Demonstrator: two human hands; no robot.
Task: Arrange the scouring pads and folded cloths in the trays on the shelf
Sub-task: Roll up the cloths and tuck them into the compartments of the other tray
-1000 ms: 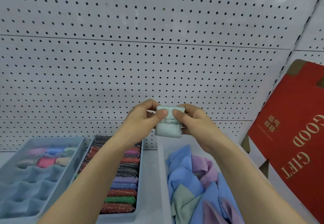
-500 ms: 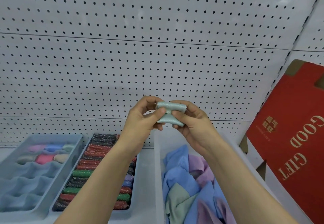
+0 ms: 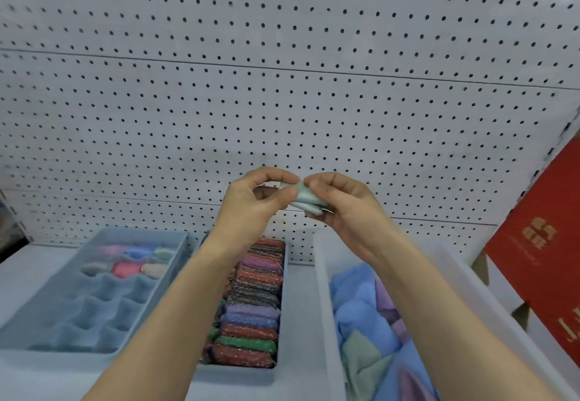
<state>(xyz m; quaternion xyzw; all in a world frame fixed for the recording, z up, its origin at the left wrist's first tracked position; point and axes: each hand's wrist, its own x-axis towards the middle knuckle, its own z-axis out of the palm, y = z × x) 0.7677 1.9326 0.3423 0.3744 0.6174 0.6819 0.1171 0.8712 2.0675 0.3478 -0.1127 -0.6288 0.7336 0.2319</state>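
A small pale green folded cloth [image 3: 303,199] is held up in front of the pegboard, pinched between both hands. My left hand [image 3: 251,203] grips its left end with thumb and fingertips. My right hand [image 3: 345,209] curls round its right side and underside. Below left stands a blue divided tray [image 3: 175,262] with several folded cloths in its far cells. A narrow tray [image 3: 282,331] in the middle is packed with glittery scouring pads [image 3: 251,316] in a row. A white bin [image 3: 323,291] at the right holds loose blue, purple and green cloths [image 3: 361,322].
A white pegboard [image 3: 282,87] backs the shelf. A red gift box [image 3: 539,259] leans at the right edge. Bare shelf surface [image 3: 28,272] shows left of the divided tray.
The cloth has been folded smaller and flatter between my fingers, from an upright piece to a compact bundle. My view has shifted slightly; the trays sit lower left in frame.
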